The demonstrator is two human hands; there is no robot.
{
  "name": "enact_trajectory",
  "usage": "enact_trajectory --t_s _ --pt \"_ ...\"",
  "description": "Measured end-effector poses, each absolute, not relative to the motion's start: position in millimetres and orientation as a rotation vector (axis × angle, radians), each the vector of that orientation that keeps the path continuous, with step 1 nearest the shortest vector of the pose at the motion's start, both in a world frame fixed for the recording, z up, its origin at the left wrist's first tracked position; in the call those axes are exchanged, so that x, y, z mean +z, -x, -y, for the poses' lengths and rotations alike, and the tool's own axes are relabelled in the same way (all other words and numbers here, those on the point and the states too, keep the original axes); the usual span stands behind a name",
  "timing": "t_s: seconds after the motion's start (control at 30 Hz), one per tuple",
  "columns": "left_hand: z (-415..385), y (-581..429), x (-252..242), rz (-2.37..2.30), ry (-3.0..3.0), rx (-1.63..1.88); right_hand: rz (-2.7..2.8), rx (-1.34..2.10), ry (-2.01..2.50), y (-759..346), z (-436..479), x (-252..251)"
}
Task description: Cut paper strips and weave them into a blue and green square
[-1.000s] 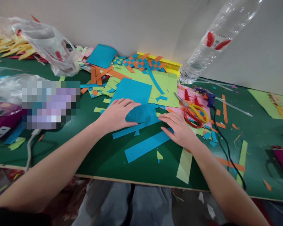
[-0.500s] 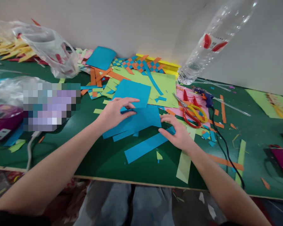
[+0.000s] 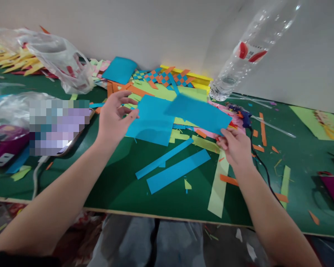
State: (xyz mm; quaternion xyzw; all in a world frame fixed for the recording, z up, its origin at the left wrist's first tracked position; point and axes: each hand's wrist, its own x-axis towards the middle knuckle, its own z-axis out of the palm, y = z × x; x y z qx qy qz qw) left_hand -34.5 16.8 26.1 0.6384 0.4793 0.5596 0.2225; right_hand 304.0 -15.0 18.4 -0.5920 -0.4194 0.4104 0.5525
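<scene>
1. Both hands have left the green table [image 3: 122,193]; a second ago they pressed blue paper flat on it.
2. Left hand [image 3: 113,120] pinches the left blue sheet [image 3: 153,122] by its left edge, lifted clear.
3. Right hand [image 3: 235,146] pinches the right blue sheet [image 3: 200,111] by its corner, raised above the paper scraps [image 3: 206,144].
4. Two blue strips [image 3: 178,170] stay on the table.
</scene>
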Motion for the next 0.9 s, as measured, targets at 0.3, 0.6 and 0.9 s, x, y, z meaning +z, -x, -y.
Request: enact_trajectory --t_s 0.3,0.6,0.9 --pt "-10.7 20.0 7.8 -1.369 -2.574 0.607 0.919 0.897 1.413 -304.6 13.3 10.1" --pt "-11.2 20.1 6.0 -1.177 -2.840 0.310 1.248 0.588 1.586 -308.5 18.1 11.6" --pt "-6.8 19.6 13.5 -1.647 -2.558 0.801 2.010 -0.381 1.154 -279.6 24.9 20.5"
